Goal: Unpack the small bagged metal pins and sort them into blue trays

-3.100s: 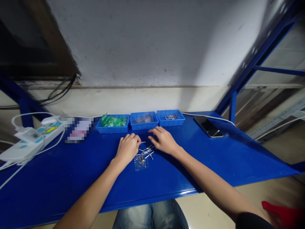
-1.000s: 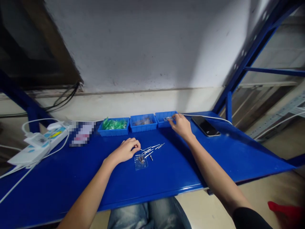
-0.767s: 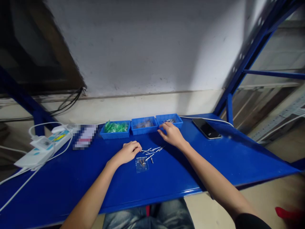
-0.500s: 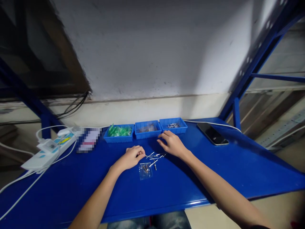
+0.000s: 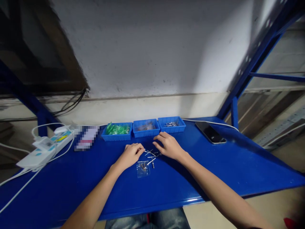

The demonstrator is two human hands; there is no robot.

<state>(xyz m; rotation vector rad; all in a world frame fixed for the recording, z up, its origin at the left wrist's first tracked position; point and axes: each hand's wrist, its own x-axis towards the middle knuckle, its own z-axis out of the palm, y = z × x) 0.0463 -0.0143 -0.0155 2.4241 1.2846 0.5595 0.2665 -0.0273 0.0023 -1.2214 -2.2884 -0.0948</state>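
Centrally, as seen from where I stand: loose silver pins (image 5: 152, 156), a small crossed heap lying on the blue tabletop (image 5: 209, 178) between the two hands; clock face taken from this heap

Left hand (image 5: 132, 154), at nine o'clock: thumb and forefinger tips together, apparently pinching the end of one silver pin at the heap's edge

Right hand (image 5: 168, 145), between one and two o'clock: apart from the left, thumb and forefinger parted, palm over the heap's margin; contact beneath the palm, cannot tell

Handling, by my estimate: pins light, stiff, smooth, inclined to roll and to drag crossed neighbours along; best lifted singly, by the thin shank, fingertips only

Clear plastic bag (image 5: 143, 173), towards seven o'clock, beside the heap: brass-coloured pieces within; film likely limp and slippery, best taken by a corner

Blue trays, in a row: left tray (image 5: 116, 137), ten o'clock, green packets; middle tray (image 5: 146, 132), near twelve, contents indistinct; right tray (image 5: 172, 129), one o'clock, silver pins. Their front walls limit sliding that way

Phone (image 5: 211, 133), two o'clock; power strip (image 5: 44, 151), nine o'clock, well apart, cables trailing

Room: widest tabletop at four to five o'clock; front edge at six, where a rolling pin could drop
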